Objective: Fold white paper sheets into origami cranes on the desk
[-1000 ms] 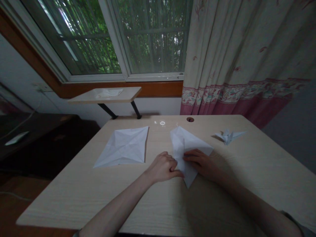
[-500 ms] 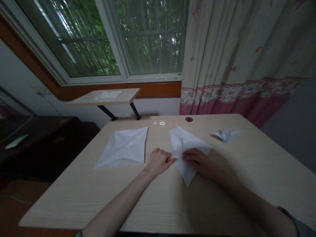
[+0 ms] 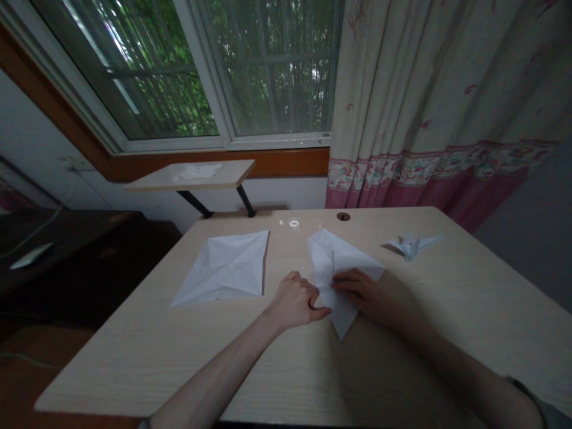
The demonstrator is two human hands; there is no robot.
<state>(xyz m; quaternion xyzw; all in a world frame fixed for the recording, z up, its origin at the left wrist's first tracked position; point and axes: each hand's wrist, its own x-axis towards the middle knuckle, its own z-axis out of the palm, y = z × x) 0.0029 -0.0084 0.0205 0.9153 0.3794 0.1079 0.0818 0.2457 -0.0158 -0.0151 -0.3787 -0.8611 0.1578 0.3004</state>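
A partly folded white paper [image 3: 333,262] lies on the light wooden table [image 3: 402,333], its point aimed toward me. My right hand [image 3: 364,293] lies flat on the paper's right half and holds it down, fingers together. My left hand [image 3: 297,301] is curled, its fingertips pressing along the paper's left edge near the lower point. A creased, unfolded white square sheet [image 3: 226,268] rests to the left of my hands. A finished small paper crane [image 3: 413,244] sits at the far right of the table.
A round cable hole [image 3: 343,216] lies near the table's far edge. Behind it are a window, a small wall shelf [image 3: 192,174] and a patterned curtain [image 3: 447,107]. A dark low cabinet [image 3: 67,250] stands to the left.
My left hand slid back down the paper's left edge toward me after having moved up it half a second ago. The right hand stayed on the paper.
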